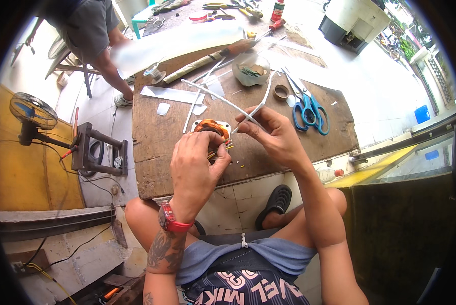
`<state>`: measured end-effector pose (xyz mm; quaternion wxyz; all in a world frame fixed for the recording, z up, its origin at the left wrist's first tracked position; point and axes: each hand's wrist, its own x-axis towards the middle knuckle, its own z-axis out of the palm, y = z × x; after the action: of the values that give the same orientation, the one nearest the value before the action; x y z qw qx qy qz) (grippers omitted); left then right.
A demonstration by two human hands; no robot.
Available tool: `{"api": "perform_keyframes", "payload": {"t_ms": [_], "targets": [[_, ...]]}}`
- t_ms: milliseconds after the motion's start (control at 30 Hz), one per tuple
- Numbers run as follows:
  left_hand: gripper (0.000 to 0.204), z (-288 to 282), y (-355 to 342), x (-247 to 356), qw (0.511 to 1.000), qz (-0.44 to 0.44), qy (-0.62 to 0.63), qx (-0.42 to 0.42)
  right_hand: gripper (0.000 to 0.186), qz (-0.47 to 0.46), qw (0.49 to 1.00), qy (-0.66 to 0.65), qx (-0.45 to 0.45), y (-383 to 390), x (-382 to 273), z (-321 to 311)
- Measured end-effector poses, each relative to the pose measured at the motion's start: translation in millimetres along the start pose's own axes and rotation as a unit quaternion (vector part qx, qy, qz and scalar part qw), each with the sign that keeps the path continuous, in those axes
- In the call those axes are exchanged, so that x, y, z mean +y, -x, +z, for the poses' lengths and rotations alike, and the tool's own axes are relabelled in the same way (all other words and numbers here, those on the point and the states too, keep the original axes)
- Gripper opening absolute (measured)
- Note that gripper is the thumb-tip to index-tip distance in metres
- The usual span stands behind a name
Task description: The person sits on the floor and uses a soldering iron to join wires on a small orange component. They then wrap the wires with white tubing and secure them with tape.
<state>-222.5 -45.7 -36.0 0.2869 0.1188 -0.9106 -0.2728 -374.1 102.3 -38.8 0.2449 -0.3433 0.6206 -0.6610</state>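
A motor stator with orange copper windings (211,125) and a white insulating edge lies on the wooden table, partly covered by my left hand (196,160). Thumb and fingers of that hand are pinched together at the thin wire leads (230,146), some of them yellow, beside the windings. My right hand (271,133) grips thin white sleeving (220,102) between thumb and fingers. Its lengths cross just above the fingertips, and one end reaches toward the leads. The exact contact at my left fingertips is hidden.
Blue-handled scissors (309,109), a brown tape roll (281,92) and a plastic bowl with scraps (251,69) lie on the wooden table (159,170). A solder spool (156,74) is far left. Another person (88,38) stands beyond; a fan (33,112) stands left.
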Motion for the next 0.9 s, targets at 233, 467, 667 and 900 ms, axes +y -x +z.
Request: {"api": "perform_keyframes", "payload": {"t_ms": [233,467,667,900], "targets": [[0.016,1.2,0.4,-0.5,1.0,-0.005,0.001,0.001,0.028,-0.024,0.995,0.095,-0.024,1.8,-0.7,1.3],[0.017,2.1,0.0,-0.2,1.0,0.0,-0.002,0.006,0.022,0.001,0.993,0.114,-0.032,1.8,-3.6,5.6],[0.018,1.1,1.1,-0.7,1.0,-0.012,0.006,-0.001,0.022,-0.038,0.988,0.144,-0.044,1.4,-3.3,5.7],[0.02,-0.6,2.3,-1.8,0.997,-0.037,0.063,-0.006,0.027,0.043,0.998,-0.034,-0.03,4.2,20.3,13.4]]}}
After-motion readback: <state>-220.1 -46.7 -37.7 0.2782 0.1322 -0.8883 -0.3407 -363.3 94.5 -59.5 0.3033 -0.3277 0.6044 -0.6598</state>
